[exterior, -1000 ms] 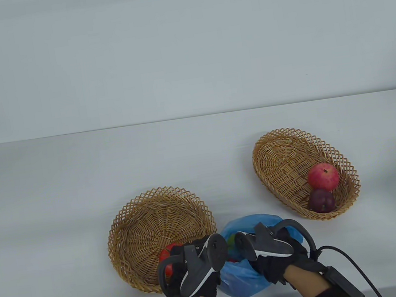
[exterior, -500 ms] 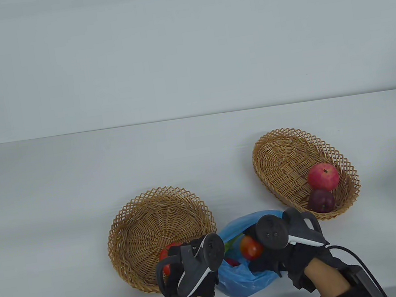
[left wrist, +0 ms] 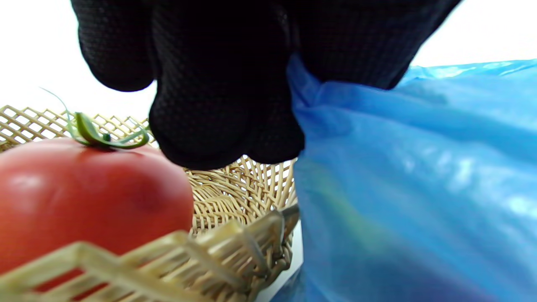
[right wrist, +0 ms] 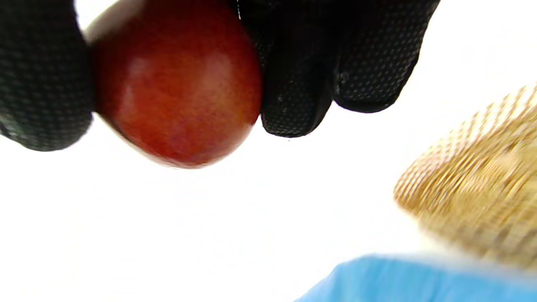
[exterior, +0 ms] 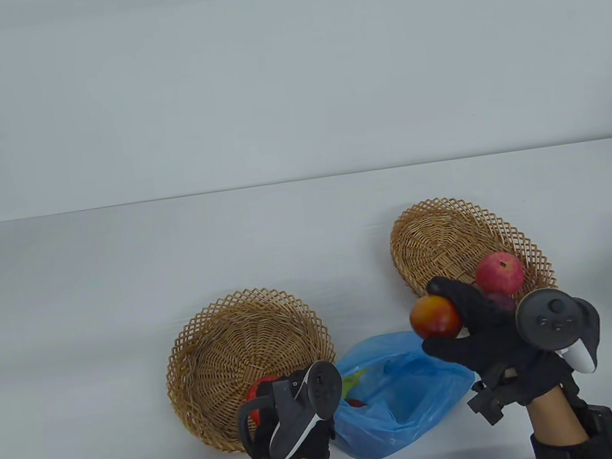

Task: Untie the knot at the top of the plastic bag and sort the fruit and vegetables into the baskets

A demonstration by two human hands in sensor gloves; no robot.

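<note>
An open blue plastic bag (exterior: 398, 399) lies near the table's front edge between two wicker baskets. My right hand (exterior: 455, 317) grips a red-orange fruit (exterior: 435, 318) in the air, just left of the right basket (exterior: 444, 238); the fruit (right wrist: 176, 84) sits between thumb and fingers in the right wrist view. That basket holds a red apple (exterior: 499, 272) and a dark plum (exterior: 501, 301). My left hand (exterior: 285, 409) pinches the bag's left edge (left wrist: 310, 105) beside the left basket (exterior: 243, 346), which holds a red tomato (left wrist: 84, 197). Something green and red shows inside the bag.
The table's far half and left side are bare grey surface. The front edge runs just below the bag and my wrists. A cable hangs from my right wrist.
My right hand has lifted the red-orange fruit out of the bag and carried it up and right toward the right basket. My left hand keeps its hold on the bag's edge.
</note>
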